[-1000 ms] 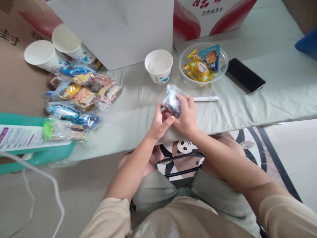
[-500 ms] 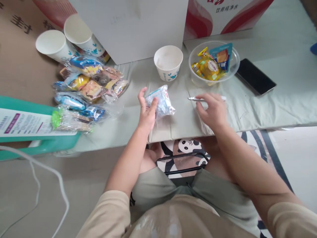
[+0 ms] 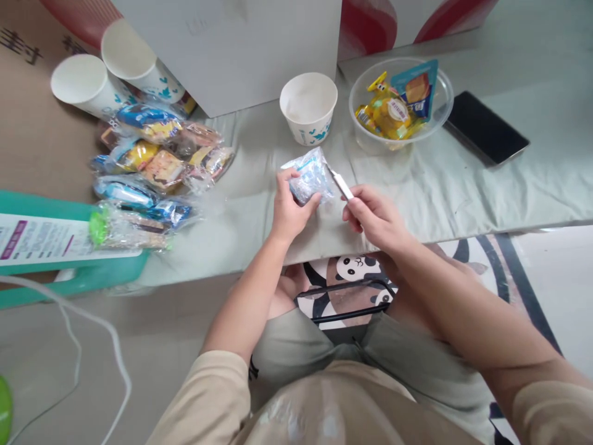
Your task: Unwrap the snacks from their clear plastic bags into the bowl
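Observation:
My left hand (image 3: 290, 210) grips a small clear-and-blue snack packet (image 3: 309, 176) just above the pale green mat (image 3: 417, 185). My right hand (image 3: 373, 216) holds a slim white cutter (image 3: 341, 183), its tip touching the packet's right edge. Behind the hands stand a white paper cup (image 3: 308, 107) and a clear plastic bowl (image 3: 433, 117) holding a few yellow and blue snack packets.
A pile of wrapped snacks (image 3: 152, 167) lies at the left, with two paper cups (image 3: 111, 77) on their sides behind it. A black phone (image 3: 486, 128) rests at the right. A white box (image 3: 231, 49) stands at the back, a teal box (image 3: 69, 247) and white cable (image 3: 92, 334) at the left.
My right hand let go of the packet, reached to the white cutter on the mat, picked it up and brought its tip to the packet, which stays in my left hand.

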`<control>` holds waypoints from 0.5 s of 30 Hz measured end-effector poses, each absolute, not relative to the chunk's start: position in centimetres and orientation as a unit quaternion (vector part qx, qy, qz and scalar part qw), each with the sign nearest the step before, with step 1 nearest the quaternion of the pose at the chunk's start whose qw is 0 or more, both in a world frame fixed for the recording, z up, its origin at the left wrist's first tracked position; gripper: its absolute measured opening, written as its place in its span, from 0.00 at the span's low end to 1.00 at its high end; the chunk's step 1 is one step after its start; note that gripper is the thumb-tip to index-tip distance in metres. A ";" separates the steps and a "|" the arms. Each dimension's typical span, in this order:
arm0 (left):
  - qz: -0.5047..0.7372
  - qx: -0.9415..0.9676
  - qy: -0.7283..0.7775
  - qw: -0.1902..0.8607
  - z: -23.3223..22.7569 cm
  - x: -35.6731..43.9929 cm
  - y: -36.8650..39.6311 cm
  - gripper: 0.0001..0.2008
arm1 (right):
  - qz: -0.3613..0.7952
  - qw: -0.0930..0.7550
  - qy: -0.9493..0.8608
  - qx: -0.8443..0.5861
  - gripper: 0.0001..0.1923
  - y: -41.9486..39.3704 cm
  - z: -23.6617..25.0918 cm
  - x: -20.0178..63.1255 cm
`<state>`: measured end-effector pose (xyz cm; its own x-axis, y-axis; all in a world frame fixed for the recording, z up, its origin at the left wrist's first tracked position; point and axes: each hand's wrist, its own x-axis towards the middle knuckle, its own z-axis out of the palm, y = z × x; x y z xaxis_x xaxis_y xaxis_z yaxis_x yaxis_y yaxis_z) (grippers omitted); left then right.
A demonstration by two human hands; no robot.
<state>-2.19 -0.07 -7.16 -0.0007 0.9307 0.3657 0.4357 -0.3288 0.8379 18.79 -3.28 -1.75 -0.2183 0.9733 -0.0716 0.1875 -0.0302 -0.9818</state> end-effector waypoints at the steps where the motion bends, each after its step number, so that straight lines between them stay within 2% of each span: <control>1: 0.476 0.665 0.517 0.252 -7.0 -2.0 -0.1 0.30 | 0.552 0.375 -0.569 -0.482 0.19 -3.4 -1.8 17.8; 5: 0.487 0.667 0.502 0.257 -6.2 -1.5 -0.4 0.29 | 0.565 0.342 -0.541 -0.520 0.18 -2.9 -1.8 15.8; 9: 0.524 0.608 0.507 0.314 -5.6 -1.5 -0.6 0.27 | 0.533 0.288 -0.567 -0.558 0.18 -2.3 -1.0 16.1; 15: 0.594 0.489 0.543 0.337 -5.0 -3.1 0.2 0.31 | 0.468 0.217 -0.626 -0.585 0.19 -2.6 -0.1 17.4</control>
